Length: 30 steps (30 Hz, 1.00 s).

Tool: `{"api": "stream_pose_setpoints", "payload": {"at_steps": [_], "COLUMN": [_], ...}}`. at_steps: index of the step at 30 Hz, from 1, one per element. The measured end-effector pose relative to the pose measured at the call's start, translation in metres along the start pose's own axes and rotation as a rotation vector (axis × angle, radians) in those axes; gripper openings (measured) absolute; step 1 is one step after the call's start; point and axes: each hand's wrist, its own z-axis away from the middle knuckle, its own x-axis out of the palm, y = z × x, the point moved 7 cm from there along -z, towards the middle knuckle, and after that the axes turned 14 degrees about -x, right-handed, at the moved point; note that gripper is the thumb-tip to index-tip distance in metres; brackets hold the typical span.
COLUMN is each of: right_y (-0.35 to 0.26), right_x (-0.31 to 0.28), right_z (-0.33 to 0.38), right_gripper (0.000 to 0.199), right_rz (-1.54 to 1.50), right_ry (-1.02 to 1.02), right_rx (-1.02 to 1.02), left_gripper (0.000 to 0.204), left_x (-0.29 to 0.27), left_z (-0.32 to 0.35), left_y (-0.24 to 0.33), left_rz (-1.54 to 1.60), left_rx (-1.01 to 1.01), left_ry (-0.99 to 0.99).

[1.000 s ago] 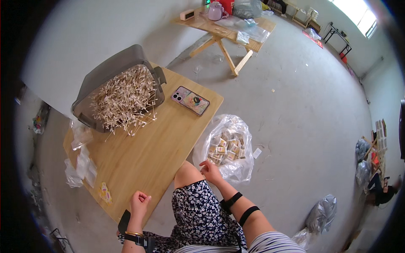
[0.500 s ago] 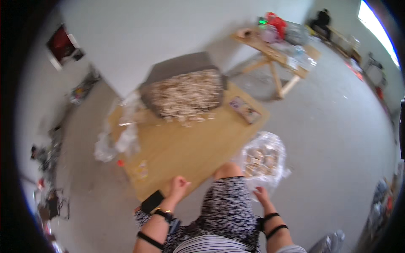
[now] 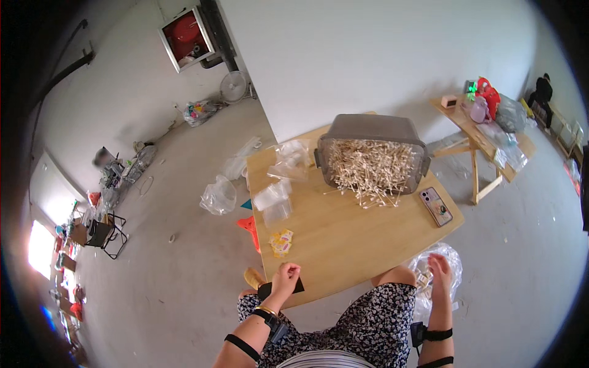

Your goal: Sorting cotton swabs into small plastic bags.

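Clear crinkly plastic bag [image 3: 443,270] sits on the grey concrete floor [image 3: 521,245] at the person's right, just past the right knee, beside the near right corner of the light wooden table [image 3: 350,239]. Small pale packets show inside it, too small to tell what kind. Right hand [image 3: 439,267] is down over the bag mouth, fingers spread fairly wide, touching or just above the film; cannot tell if it pinches anything. Left hand [image 3: 285,277] rests at the near table edge, fingers curled in loosely, right next to a small flat black card-like thing [image 3: 270,288] half over the edge; grasp of it not clear.

Handling judgement: the bag is thin, soft and slippery, light film with loose contents, so it will sag and spill if lifted by one side. Best taken by gathering the open rim, or scooping under the bulk. The packets inside look light and rigid enough to pick singly.

Further back on the table: grey plastic tub [image 3: 374,147] tipped toward the person, full of pale thin wooden sticks [image 3: 371,168], some spilling onto the tabletop. Smartphone with patterned case [image 3: 435,206] lies near the right edge. Heap of small clear plastic pouches [image 3: 279,184] at the left side, and a small yellow-printed packet [image 3: 281,242] nearer the left hand. Second wooden trestle table [image 3: 485,138] with clutter stands well apart, back right.
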Motion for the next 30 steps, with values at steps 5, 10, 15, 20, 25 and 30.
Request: {"api": "stream_pose_setpoints", "payload": {"at_steps": [5, 10, 15, 20, 25, 30], "right_y": [-0.001, 0.031, 0.056, 0.057, 0.053, 0.058], "right_x": [0.131, 0.262, 0.303, 0.298, 0.297, 0.298], "right_z": [0.008, 0.059, 0.090, 0.103, 0.104, 0.103], "right_gripper": [0.016, 0.017, 0.019, 0.015, 0.014, 0.015], "right_rz": [-0.098, 0.237, 0.449, 0.393, 0.381, 0.300], "right_ry": [-0.327, -0.691, -0.833, -0.799, -0.814, -0.802], "right_rx": [-0.010, -0.287, -0.396, -0.233, -0.212, -0.253], "left_gripper": [0.013, 0.015, 0.040, 0.054, 0.064, 0.074], "left_x": [-0.039, -0.044, -0.009, 0.008, 0.022, 0.005], "left_z": [-0.029, -0.070, -0.106, -0.148, -0.157, -0.127], "left_y": [-0.012, -0.014, 0.027, 0.016, 0.018, 0.028], "left_rz": [-0.073, -0.199, -0.534, -0.657, -0.707, -0.593], "left_rx": [-0.014, -0.017, 0.100, 0.033, -0.014, 0.023], "left_ry": [0.182, 0.251, 0.112, 0.093, 0.057, 0.167]}}
